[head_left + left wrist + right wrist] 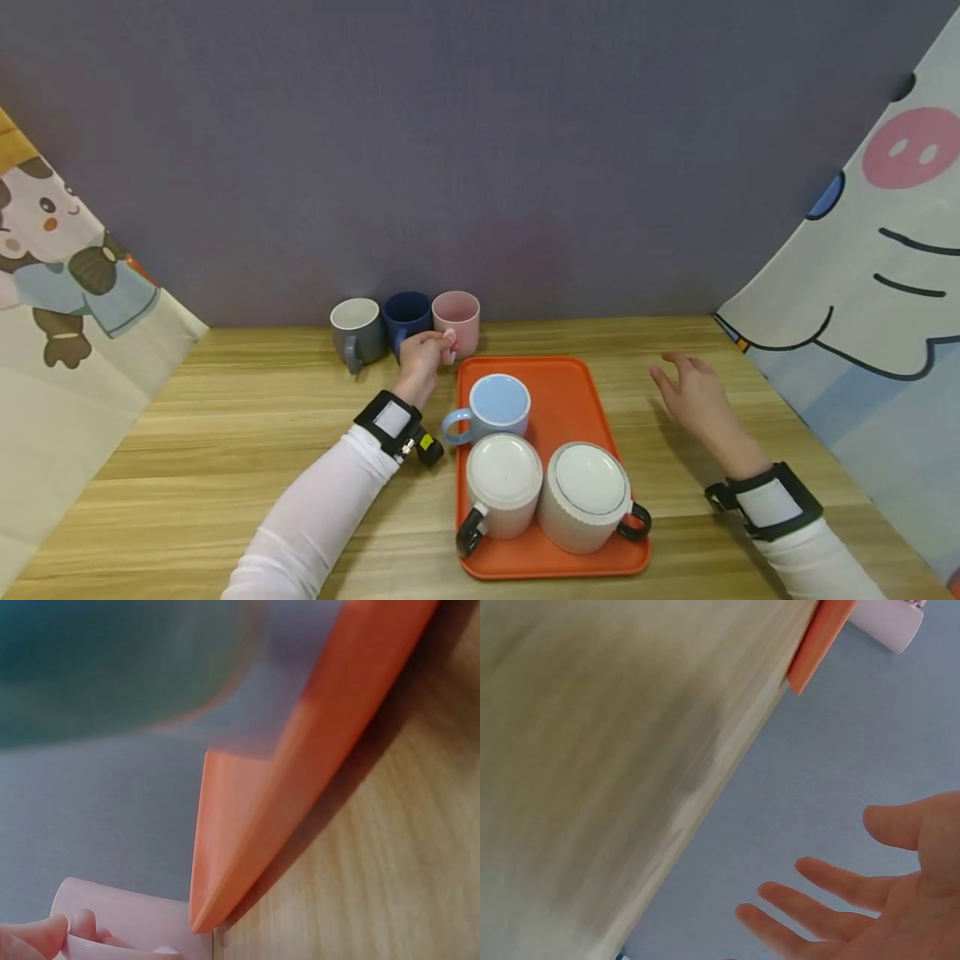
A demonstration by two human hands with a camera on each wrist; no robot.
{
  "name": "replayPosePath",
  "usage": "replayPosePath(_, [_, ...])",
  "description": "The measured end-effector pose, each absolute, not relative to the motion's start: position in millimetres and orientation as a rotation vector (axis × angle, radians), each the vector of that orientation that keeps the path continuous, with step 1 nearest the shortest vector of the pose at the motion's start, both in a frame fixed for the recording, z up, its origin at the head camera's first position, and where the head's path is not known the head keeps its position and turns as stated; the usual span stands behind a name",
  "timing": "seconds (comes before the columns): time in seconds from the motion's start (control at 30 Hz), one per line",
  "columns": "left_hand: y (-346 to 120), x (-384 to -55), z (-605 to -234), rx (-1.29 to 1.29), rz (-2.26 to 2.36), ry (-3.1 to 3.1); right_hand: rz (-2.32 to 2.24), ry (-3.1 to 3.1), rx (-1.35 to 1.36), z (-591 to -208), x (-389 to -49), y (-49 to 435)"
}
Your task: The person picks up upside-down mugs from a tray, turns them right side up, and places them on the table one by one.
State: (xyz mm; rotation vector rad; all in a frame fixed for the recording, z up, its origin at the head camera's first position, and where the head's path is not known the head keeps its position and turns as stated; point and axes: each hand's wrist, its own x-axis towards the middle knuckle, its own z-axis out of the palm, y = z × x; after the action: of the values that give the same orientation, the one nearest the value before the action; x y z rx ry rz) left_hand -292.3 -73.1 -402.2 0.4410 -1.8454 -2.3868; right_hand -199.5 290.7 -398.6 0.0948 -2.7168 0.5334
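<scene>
Left hand (422, 362) grips the pink mug (456, 308) by its handle (120, 952) — right hand (697, 397) empty, fingers relaxed — and any lift should rise straight, clear of navy mug (407, 307) and orange tray (562, 392).

12 o'clock: slate-grey backdrop (480, 167), flat, fine woven-look texture, reads bluer in right wrist view. Meets back edge of wood-grain tabletop (225, 492), light yellow-brown, streaks running roughly 9 to 3. 9 to 10 o'clock: cream printed sheet (82, 408), cartoon figure in blue clothes, yellow patch above. 2 to 3 o'clock: white printed sheet (847, 267), bold black outlines, pink snout shape, pale blue lower down. Light soft, diffuse.
</scene>
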Motion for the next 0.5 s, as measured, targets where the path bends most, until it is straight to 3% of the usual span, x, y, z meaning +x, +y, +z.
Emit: replayPosePath(0.5, [-73,-295,-401,0.454,-2.375,-1.838,0.486,-2.877,0.016,-401,-197,306])
